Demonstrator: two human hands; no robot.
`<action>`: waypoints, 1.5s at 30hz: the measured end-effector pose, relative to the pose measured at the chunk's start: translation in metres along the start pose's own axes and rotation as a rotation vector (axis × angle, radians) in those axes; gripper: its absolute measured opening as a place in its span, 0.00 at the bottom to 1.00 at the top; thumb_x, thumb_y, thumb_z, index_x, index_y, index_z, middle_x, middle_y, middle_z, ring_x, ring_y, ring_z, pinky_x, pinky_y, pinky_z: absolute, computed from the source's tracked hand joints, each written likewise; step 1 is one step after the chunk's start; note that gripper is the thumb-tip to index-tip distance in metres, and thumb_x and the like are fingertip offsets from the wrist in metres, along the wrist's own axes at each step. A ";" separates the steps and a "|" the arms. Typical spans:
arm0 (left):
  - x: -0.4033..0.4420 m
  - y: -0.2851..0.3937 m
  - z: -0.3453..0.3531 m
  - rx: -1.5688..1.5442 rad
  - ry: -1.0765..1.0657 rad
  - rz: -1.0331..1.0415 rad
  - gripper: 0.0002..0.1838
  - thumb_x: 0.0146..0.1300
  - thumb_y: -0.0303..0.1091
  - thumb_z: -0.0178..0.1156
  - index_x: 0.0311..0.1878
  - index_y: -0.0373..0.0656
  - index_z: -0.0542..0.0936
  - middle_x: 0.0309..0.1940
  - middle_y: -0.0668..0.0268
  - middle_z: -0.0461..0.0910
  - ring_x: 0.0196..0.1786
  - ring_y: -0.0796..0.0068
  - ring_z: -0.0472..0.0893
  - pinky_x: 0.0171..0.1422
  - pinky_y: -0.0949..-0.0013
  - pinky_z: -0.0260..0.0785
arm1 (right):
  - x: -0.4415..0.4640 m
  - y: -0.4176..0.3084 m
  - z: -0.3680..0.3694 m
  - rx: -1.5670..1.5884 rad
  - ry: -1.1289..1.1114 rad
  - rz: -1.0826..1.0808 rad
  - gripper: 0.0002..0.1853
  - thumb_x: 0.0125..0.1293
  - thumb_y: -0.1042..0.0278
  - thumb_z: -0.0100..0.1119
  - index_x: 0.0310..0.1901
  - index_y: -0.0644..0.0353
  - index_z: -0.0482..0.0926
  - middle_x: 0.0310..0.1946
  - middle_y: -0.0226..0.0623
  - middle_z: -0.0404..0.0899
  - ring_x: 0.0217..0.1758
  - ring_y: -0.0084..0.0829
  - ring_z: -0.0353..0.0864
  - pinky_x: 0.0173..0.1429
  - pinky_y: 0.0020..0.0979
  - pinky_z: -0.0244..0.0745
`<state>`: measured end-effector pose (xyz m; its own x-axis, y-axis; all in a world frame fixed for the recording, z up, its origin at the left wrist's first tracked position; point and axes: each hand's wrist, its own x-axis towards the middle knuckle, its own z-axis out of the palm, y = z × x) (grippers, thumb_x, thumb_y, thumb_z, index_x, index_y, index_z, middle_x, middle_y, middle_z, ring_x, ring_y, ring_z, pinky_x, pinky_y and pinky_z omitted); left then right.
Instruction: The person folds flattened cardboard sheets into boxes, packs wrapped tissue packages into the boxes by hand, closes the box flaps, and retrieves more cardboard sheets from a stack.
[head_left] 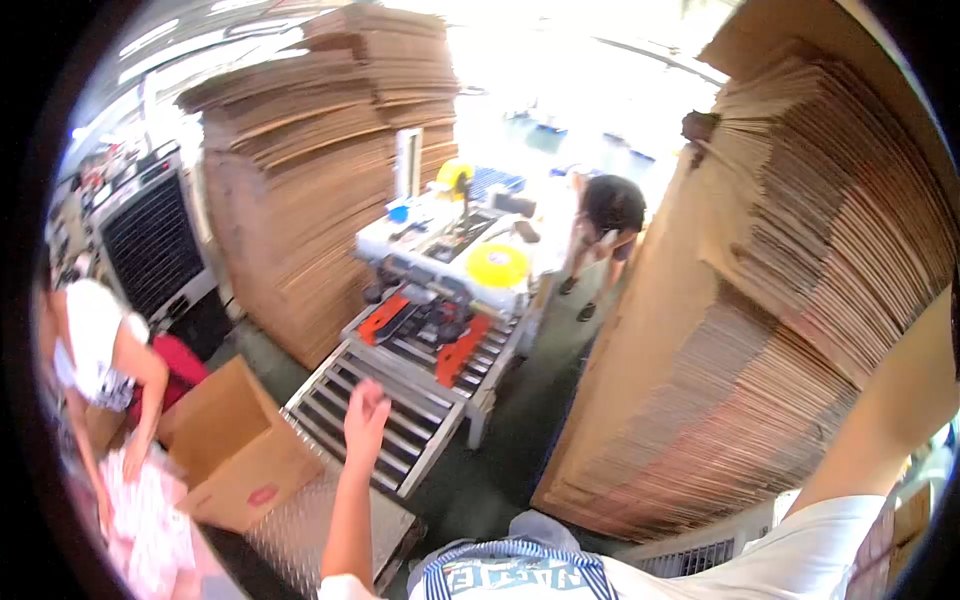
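My left hand (367,412) is raised over the near end of the roller conveyor (400,425), with its fingers curled; whether anything is in them is too small to tell. An open cardboard box (245,455) stands to its left on a metal plate (318,515). My right arm reaches out to the right edge beside a tall stack of flat cardboard (760,350), and the right hand is out of view.
A box-sealing machine (440,240) with yellow tape rolls stands beyond the conveyor. One person (95,340) handles pink bags (150,510) at left; another (610,210) bends over in the aisle. More flat cardboard (290,200) rises behind, beside an air cooler (155,235).
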<state>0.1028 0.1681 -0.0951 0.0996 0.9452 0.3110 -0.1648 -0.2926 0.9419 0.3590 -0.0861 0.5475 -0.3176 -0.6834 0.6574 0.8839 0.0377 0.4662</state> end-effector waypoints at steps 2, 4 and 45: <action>0.005 0.091 0.014 -0.020 0.122 0.177 0.45 0.53 0.28 0.65 0.70 0.39 0.49 0.67 0.54 0.56 0.66 0.63 0.63 0.68 0.62 0.56 | -0.025 -0.030 0.017 0.178 -0.048 0.149 0.19 0.56 0.59 0.61 0.40 0.68 0.76 0.37 0.42 0.76 0.42 0.38 0.75 0.49 0.35 0.69; -0.001 0.158 0.002 0.565 0.347 0.406 0.60 0.39 0.40 0.75 0.71 0.39 0.45 0.69 0.49 0.52 0.69 0.54 0.58 0.72 0.56 0.49 | -0.056 -0.059 0.030 0.381 -0.100 0.353 0.19 0.59 0.58 0.58 0.43 0.68 0.75 0.39 0.41 0.76 0.44 0.36 0.74 0.51 0.34 0.68; -0.214 0.084 -0.191 1.084 -0.327 0.398 0.18 0.49 0.51 0.61 0.14 0.49 0.79 0.15 0.73 0.76 0.23 0.71 0.72 0.39 0.61 0.57 | -0.544 -0.454 -0.139 0.610 -2.139 -0.316 0.10 0.60 0.67 0.51 0.28 0.61 0.79 0.26 0.45 0.81 0.29 0.40 0.83 0.35 0.37 0.79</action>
<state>-0.1197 -0.0316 -0.1065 0.4996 0.7253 0.4737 0.6558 -0.6739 0.3402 0.1784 0.1669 -0.1044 -0.5414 0.8220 -0.1765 0.7005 0.5571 0.4459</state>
